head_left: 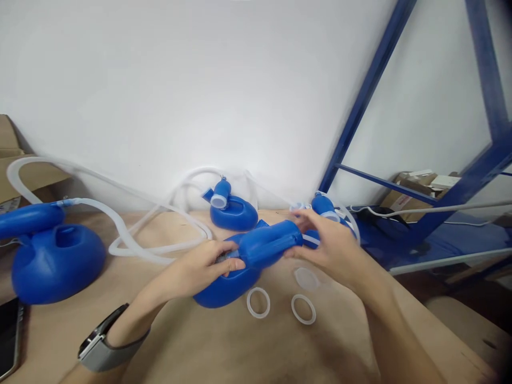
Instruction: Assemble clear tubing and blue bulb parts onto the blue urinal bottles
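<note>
A blue plastic urinal head [270, 244], a tube-like cup, lies tilted in front of me above a rounded blue urinal bottle [228, 288]. My left hand [208, 264] is closed around its narrow end, where a clear connector partly shows under the thumb. My right hand [326, 242] grips the rim of its wide end between thumb and fingers. The mouth of that end faces right and its inside is hidden. Below lie two white rings [258, 303] and a translucent round disc [306, 278] on the table.
More blue urinal bottles [236, 213] with clear hoses [124, 234] stand along the wall, at the left [60, 261] and at the right [323, 204]. A phone [10, 336] lies at the left edge. A blue metal frame [372, 80] rises at the right. Cardboard boxes [32, 170] stand far left.
</note>
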A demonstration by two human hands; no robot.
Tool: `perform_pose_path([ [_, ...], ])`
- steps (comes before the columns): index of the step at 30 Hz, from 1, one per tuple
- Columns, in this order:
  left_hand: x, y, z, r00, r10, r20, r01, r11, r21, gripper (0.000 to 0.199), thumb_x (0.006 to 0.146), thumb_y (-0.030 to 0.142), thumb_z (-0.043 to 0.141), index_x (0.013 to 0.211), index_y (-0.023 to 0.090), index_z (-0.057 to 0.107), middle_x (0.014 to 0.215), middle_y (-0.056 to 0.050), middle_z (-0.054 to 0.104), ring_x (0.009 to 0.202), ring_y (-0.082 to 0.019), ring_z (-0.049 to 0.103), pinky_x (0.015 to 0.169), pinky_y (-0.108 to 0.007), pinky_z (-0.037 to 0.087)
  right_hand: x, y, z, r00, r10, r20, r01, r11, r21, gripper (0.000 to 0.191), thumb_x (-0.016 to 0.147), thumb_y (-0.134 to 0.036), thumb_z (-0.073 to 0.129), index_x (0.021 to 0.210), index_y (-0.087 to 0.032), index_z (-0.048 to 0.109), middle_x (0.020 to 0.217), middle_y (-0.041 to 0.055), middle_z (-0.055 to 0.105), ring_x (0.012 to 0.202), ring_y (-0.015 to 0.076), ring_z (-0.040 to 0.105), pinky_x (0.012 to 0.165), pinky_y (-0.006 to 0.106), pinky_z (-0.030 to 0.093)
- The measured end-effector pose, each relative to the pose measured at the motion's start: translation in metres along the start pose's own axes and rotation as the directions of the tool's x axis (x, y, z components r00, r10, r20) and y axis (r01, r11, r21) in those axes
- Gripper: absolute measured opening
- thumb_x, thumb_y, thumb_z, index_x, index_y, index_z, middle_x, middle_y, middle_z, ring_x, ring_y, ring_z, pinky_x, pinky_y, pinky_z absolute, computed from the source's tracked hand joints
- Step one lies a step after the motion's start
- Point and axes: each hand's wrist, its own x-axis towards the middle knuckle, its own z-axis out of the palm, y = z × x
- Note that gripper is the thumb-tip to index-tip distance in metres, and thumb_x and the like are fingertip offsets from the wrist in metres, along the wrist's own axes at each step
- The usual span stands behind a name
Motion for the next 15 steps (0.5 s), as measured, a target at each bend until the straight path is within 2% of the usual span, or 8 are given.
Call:
perform_pose_path([
  [2, 0.001, 0.002, 0.007, 0.998, 0.057, 0.001, -0.057, 0.998, 0.031, 0.038, 0.100, 0.055, 0.054, 0.106, 0.021, 0.070, 0.097, -0.003, 0.072, 0.087, -0.022, 0.064, 0.077, -0.030, 0.046, 0.006, -0.004, 0.014, 0.990, -0.139, -0.032, 0.142, 0.975, 0.172, 0.090, 0.059, -0.067, 0.094, 0.137, -0.028, 0.068, 0.130, 0.0110, 0.074, 0.117, 0.0348, 0.070, 0.098, 0.048, 0.056],
  [3, 0.001, 0.003, 0.011, 0.996, 0.085, -0.018, -0.084, 0.995, 0.055, 0.036, 0.100, 0.054, 0.054, 0.104, 0.021, 0.070, 0.099, -0.003, 0.073, 0.088, -0.022, 0.064, 0.079, -0.030, 0.045, 0.009, -0.004, 0.020, 0.977, -0.209, -0.045, 0.214, 0.944, 0.252, 0.086, 0.059, -0.065, 0.094, 0.133, -0.028, 0.070, 0.129, 0.0110, 0.075, 0.118, 0.0342, 0.070, 0.100, 0.048, 0.056],
  [6, 0.004, 0.007, 0.026, 0.987, 0.138, -0.088, -0.125, 0.983, 0.131, 0.035, 0.100, 0.051, 0.053, 0.098, 0.022, 0.071, 0.100, -0.005, 0.073, 0.089, -0.023, 0.064, 0.080, -0.031, 0.043, 0.015, -0.001, 0.028, 0.934, -0.306, -0.182, 0.352, 0.874, 0.336, 0.046, 0.072, -0.060, 0.089, 0.101, -0.025, 0.081, 0.096, 0.0072, 0.081, 0.088, 0.0275, 0.076, 0.084, 0.042, 0.060],
  [7, 0.006, 0.007, 0.032, 0.984, 0.134, -0.113, -0.118, 0.982, 0.145, 0.035, 0.099, 0.052, 0.053, 0.094, 0.022, 0.071, 0.096, -0.005, 0.073, 0.086, -0.023, 0.063, 0.077, -0.031, 0.043, 0.014, 0.001, 0.027, 0.921, -0.315, -0.229, 0.377, 0.871, 0.315, 0.042, 0.072, -0.060, 0.088, 0.096, -0.025, 0.082, 0.088, 0.0060, 0.080, 0.080, 0.0259, 0.075, 0.078, 0.040, 0.061],
  [9, 0.011, 0.005, 0.040, 0.977, 0.098, -0.191, -0.067, 0.984, 0.165, 0.038, 0.096, 0.054, 0.055, 0.080, 0.022, 0.068, 0.085, -0.005, 0.071, 0.079, -0.022, 0.062, 0.070, -0.030, 0.040, 0.008, 0.005, 0.017, 0.889, -0.352, -0.293, 0.424, 0.875, 0.236, 0.046, 0.066, -0.063, 0.090, 0.094, -0.026, 0.083, 0.084, 0.0056, 0.079, 0.073, 0.0260, 0.074, 0.071, 0.040, 0.061],
  [12, 0.016, 0.000, 0.041, 0.923, -0.105, -0.371, 0.169, 0.975, 0.143, 0.058, 0.096, 0.065, 0.047, 0.058, 0.022, 0.051, 0.061, -0.003, 0.057, 0.062, -0.020, 0.054, 0.061, -0.031, 0.032, -0.005, 0.011, -0.012, 0.840, -0.338, -0.425, 0.405, 0.911, 0.076, 0.048, 0.061, -0.061, 0.094, 0.096, -0.030, 0.084, 0.088, 0.0075, 0.080, 0.077, 0.0302, 0.075, 0.076, 0.044, 0.061],
  [14, 0.014, 0.000, 0.037, 0.912, -0.206, -0.356, 0.274, 0.950, 0.153, 0.064, 0.097, 0.071, 0.041, 0.056, 0.022, 0.046, 0.055, -0.001, 0.051, 0.055, -0.019, 0.049, 0.058, -0.032, 0.029, -0.011, 0.014, -0.031, 0.822, -0.289, -0.491, 0.381, 0.920, 0.095, 0.039, 0.069, -0.054, 0.092, 0.100, -0.033, 0.084, 0.093, 0.0082, 0.081, 0.081, 0.0318, 0.074, 0.078, 0.047, 0.060],
  [15, 0.010, 0.002, 0.035, 0.942, -0.194, -0.275, 0.251, 0.949, 0.189, 0.064, 0.096, 0.073, 0.043, 0.059, 0.022, 0.052, 0.058, -0.001, 0.054, 0.057, -0.019, 0.051, 0.058, -0.032, 0.031, -0.011, 0.017, -0.037, 0.850, -0.270, -0.452, 0.376, 0.913, 0.162, 0.034, 0.072, -0.056, 0.089, 0.098, -0.034, 0.083, 0.090, 0.0075, 0.080, 0.080, 0.0321, 0.074, 0.075, 0.047, 0.061],
])
